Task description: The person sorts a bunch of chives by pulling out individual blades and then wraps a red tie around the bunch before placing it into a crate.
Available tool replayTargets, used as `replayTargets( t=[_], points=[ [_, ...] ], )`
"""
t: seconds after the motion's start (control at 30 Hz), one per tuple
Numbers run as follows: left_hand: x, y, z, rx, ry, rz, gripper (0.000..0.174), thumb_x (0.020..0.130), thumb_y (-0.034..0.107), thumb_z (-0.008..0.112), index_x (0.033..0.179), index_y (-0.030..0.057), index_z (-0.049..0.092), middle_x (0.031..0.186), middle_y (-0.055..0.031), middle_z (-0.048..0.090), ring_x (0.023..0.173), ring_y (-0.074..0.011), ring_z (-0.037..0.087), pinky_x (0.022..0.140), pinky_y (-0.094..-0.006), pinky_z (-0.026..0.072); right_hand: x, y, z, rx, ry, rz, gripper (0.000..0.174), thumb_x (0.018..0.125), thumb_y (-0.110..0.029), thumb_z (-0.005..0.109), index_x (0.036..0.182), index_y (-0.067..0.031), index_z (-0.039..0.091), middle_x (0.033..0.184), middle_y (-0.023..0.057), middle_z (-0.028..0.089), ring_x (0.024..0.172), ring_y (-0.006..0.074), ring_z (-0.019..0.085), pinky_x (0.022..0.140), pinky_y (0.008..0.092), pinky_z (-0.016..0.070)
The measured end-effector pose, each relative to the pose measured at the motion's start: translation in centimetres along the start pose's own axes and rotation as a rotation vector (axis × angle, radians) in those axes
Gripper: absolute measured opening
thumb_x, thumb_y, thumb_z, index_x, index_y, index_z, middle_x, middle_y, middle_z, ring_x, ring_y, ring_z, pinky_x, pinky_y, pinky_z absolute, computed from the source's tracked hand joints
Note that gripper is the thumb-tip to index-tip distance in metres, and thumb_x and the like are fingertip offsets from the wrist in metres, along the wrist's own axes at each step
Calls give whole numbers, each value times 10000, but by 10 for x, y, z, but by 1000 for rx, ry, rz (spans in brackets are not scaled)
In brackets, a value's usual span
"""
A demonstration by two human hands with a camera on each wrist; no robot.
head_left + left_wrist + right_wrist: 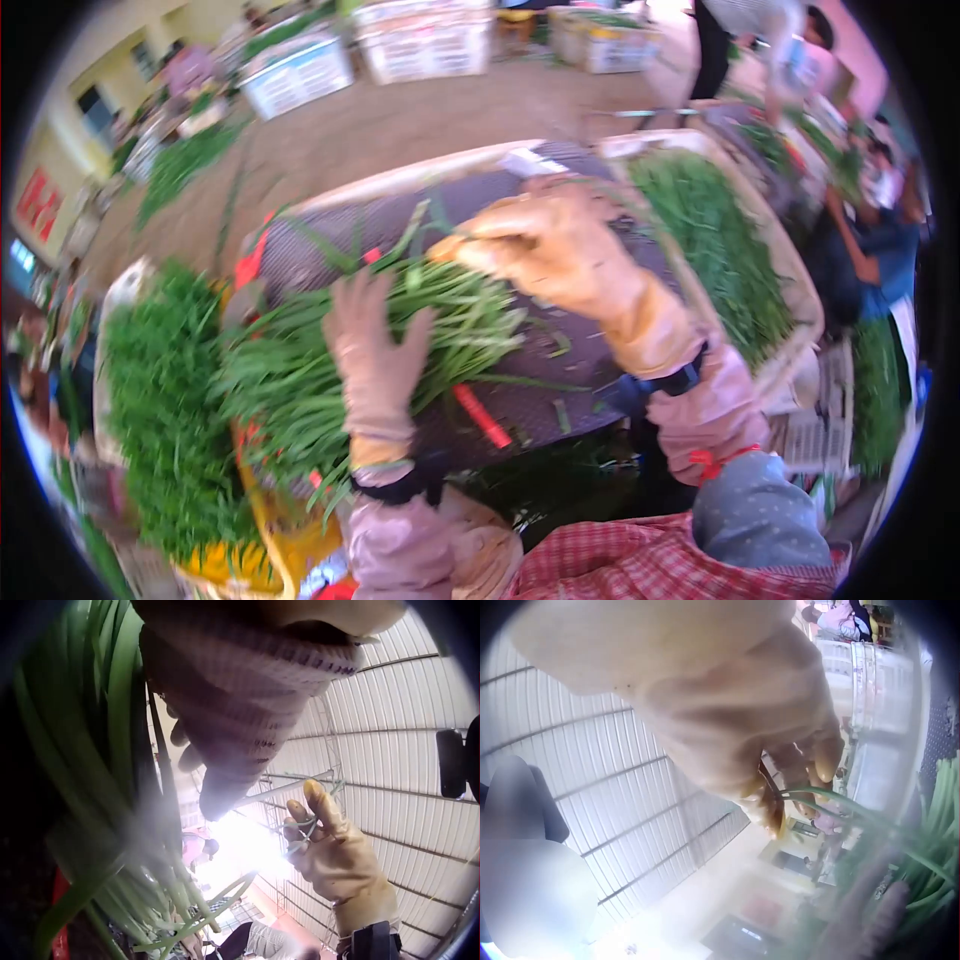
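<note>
A pile of long green leafy stalks (465,315) lies across the dark textured board, pale cut ends toward the right. My left hand (375,340), in a pale knitted glove, rests on the pile with fingers and thumb spread. To the right of it, my right hand (560,250) wears an orange-tan rubber glove and is raised over the board. Its thumb and fingertips pinch a few thin green strands (832,793), which trail toward the pile. The left wrist view also shows this gloved right hand (337,855) with the strands looped at its fingers.
A red strip (481,416) lies on the board (560,395) near its front edge. Baskets of cut greens stand left (165,400) and right (710,250). White crates (300,80) line the floor beyond. Another person (760,40) bends over greens at the upper right.
</note>
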State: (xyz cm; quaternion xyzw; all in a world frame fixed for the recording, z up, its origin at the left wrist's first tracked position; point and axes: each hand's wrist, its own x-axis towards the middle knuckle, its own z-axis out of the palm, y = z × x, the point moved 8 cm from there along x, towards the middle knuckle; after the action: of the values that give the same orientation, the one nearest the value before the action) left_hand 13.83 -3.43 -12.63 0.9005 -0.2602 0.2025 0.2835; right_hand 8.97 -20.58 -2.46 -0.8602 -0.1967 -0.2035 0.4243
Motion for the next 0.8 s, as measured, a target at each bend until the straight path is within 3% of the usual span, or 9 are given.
replayTargets(
  t=[0.07, 0.2, 0.27, 0.33, 0.4, 0.43, 0.53, 0.67, 0.8],
  points=[
    [7, 13, 13, -13, -19, 0, 553, 781, 315, 706, 1258, 92, 538, 1362, -151, 477, 1318, -408, 350, 1062, -583, 233, -9, -7, -29, -105, 27, 143, 238, 878, -265, 642, 958, -53, 715, 828, 137, 677, 709, 289, 623, 645, 356, 485],
    [-7, -9, 23, 121, -139, -49, 472, 839, 323, 647, 1251, 114, 553, 1347, -113, 500, 1324, -379, 357, 1077, -579, 213, -44, -35, -67, -243, 241, 4, 156, 827, -202, 704, 930, -89, 731, 805, 104, 664, 679, 255, 596, 608, 363, 472],
    [-8, -13, 27, 151, -155, -97, 443, 860, 307, 625, 1253, 118, 547, 1342, -107, 504, 1315, -373, 372, 1076, -582, 213, -70, -33, -88, -128, 286, 204, 162, 821, -182, 709, 958, -98, 732, 789, 97, 652, 691, 247, 593, 609, 340, 478],
    [-7, -4, 26, 162, -155, -89, 421, 875, 299, 609, 1252, 123, 545, 1338, -108, 506, 1306, -367, 387, 1077, -581, 215, -99, -43, -106, -126, 326, 222, 180, 843, -146, 694, 1007, -77, 721, 795, 67, 665, 682, 197, 616, 603, 295, 494],
    [-9, -10, 27, 191, -136, -107, 413, 885, 308, 593, 1254, 128, 545, 1335, -110, 508, 1304, -364, 391, 1077, -586, 217, -134, -37, -119, 173, 362, 445, 190, 864, -110, 675, 1047, -77, 713, 798, 35, 672, 675, 127, 624, 593, 245, 505],
    [-10, -9, 28, 205, -137, -109, 403, 897, 315, 574, 1256, 134, 547, 1340, -112, 507, 1300, -358, 398, 1082, -582, 216, -148, -48, -127, 137, 404, 454, 195, 886, -104, 657, 1068, -53, 702, 790, 24, 665, 677, 89, 613, 600, 230, 515],
    [-12, -8, 28, 223, -132, -116, 401, 905, 321, 562, 1261, 135, 544, 1353, -106, 501, 1294, -356, 406, 1084, -574, 219, -204, -53, -140, 293, 515, 601, 205, 893, -112, 654, 1076, -28, 694, 792, 38, 667, 692, 98, 622, 625, 239, 526],
    [-13, -8, 24, 195, -111, -136, 364, 913, 319, 555, 1223, 129, 576, 1316, -99, 538, 1285, -344, 419, 1090, -568, 212, -264, -64, -152, 406, 568, 650, 211, 895, -100, 650, 1080, -6, 685, 832, 59, 683, 713, 115, 638, 645, 248, 536],
    [-12, 5, 10, 173, -61, -104, 310, 952, 301, 487, 1165, 102, 592, 1224, -98, 587, 1213, -346, 467, 1050, -573, 250, -316, -76, -179, 391, 758, 667, 189, 868, -56, 663, 1051, -15, 689, 930, 98, 697, 764, 131, 649, 640, 245, 532]
  ],
)
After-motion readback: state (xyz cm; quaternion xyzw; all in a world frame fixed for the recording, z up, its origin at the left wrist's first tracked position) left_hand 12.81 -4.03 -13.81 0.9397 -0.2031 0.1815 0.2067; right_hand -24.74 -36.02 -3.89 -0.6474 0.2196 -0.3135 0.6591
